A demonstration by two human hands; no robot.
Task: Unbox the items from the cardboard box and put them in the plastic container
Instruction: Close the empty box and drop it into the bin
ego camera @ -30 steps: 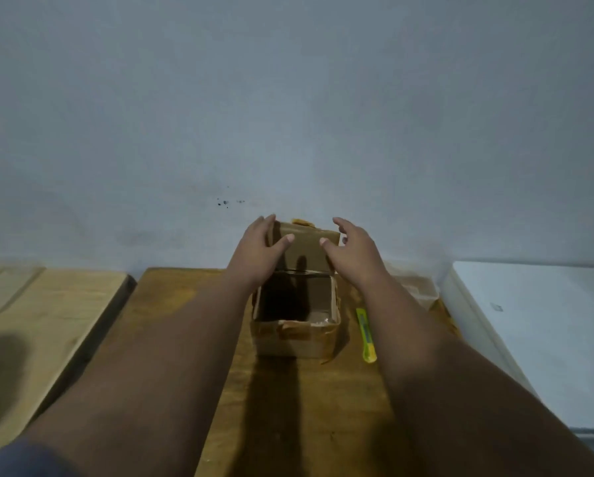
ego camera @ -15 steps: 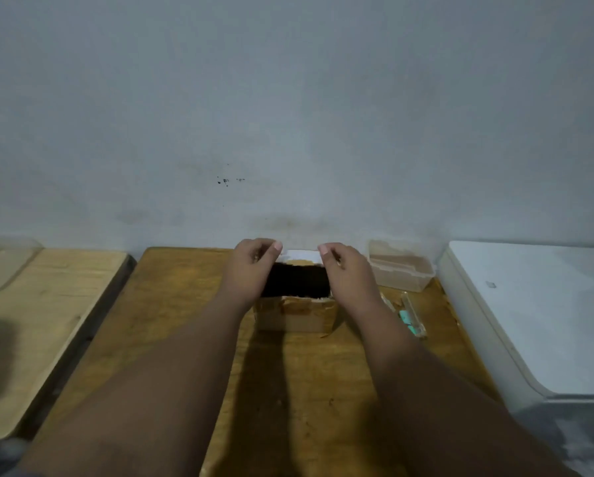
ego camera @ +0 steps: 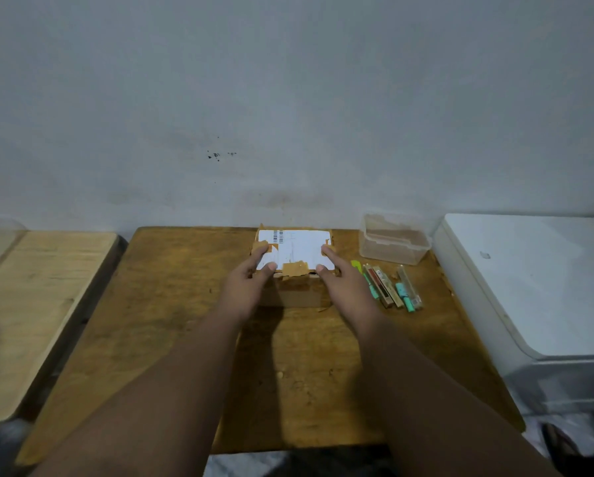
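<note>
Both my hands lie flat on the shut cardboard box [ego camera: 293, 266] mid-worktop [ego camera: 171, 304]; left hand [ego camera: 249, 282] and right hand [ego camera: 340, 280] with fingers spread, gripping nothing; pens [ego camera: 390, 287] lie just right, beside the empty plastic container [ego camera: 393, 241].

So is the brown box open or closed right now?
Closed. The cardboard box has its white-labelled top flaps lying flat, with the left hand and right hand resting on them. No inside shows.

Single head view, looking forward and down over the table [ego camera: 171, 325] toward the wall [ego camera: 288, 98], fairly near.
</note>
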